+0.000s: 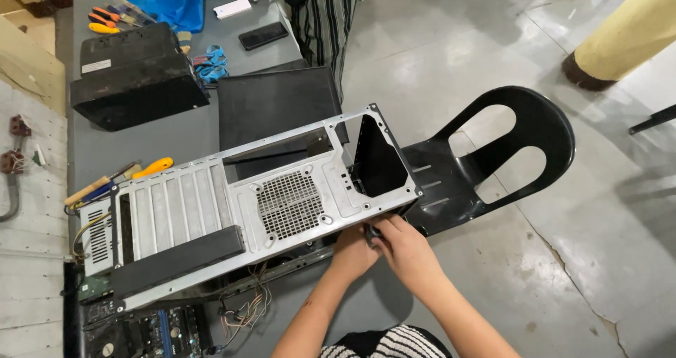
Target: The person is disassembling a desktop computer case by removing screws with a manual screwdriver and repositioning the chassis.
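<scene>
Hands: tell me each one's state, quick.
Left hand: pressed against the lower edge of the computer case; grip cannot be told.
Right hand: fingers curled around a small dark object at the case's corner.

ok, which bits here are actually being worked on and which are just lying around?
In hand:
computer case, on its side
left hand and right hand, together at the case's lower edge
small dark part between the hands, too hidden to identify

Lying about:
screwdrivers
black box
phone
black chair
circuit board

Grey concrete floor [493, 48], cracked near right; black plastic chair [493, 161]; grey worktable [91, 154]; white plank wall [32, 259] left.
</scene>
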